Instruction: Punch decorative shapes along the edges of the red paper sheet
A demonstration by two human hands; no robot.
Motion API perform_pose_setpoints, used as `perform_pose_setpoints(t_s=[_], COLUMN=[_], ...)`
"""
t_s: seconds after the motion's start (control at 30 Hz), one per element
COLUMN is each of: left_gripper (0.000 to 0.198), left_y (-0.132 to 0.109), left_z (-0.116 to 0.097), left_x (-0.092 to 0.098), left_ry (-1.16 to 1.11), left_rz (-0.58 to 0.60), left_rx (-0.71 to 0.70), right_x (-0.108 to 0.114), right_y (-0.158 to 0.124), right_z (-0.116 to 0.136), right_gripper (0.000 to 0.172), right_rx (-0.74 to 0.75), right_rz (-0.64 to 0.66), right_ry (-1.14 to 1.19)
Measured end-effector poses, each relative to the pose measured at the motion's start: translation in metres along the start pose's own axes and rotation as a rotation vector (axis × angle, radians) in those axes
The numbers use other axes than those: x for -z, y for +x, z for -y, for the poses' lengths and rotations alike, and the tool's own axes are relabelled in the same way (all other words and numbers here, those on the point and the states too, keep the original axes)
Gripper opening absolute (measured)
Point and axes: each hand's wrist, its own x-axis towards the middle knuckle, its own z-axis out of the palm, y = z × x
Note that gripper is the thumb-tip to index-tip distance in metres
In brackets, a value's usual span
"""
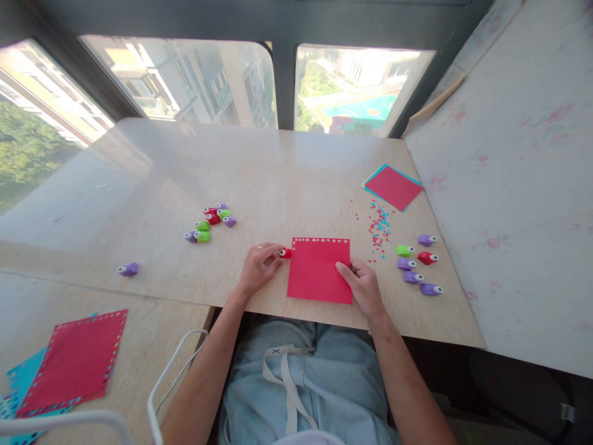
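Observation:
A red square sheet of paper [319,272] lies before me, with a row of small punched shapes along its top edge and a few at the upper left. My left hand [262,267] grips a small red craft punch [285,253] against the sheet's left edge. On the right edge, my right hand [364,284] pinches the paper, thumb on top and the fingers partly hidden.
Red and blue punched bits [380,228] are scattered right of the sheet. Several punches stand at right [406,264] and left [212,217], with one purple punch [128,269] apart. Plain sheets [395,187] lie back right; punched sheets [76,358] at front left, near a white cable [160,377].

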Motion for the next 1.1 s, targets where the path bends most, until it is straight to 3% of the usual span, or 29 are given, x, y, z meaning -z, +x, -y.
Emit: perform_pose_setpoints(t_s=[1.1], left_gripper=[0.017], left_y=[0.0019], left_z=[0.0042], left_x=[-0.0019], left_ry=[0.045], left_rz=[0.001], left_rx=[-0.043], right_x=[-0.0022], right_y=[0.0022], right_z=[0.0057], right_gripper=[0.036], right_rx=[0.015], right_rz=[0.033], right_ry=[-0.079])
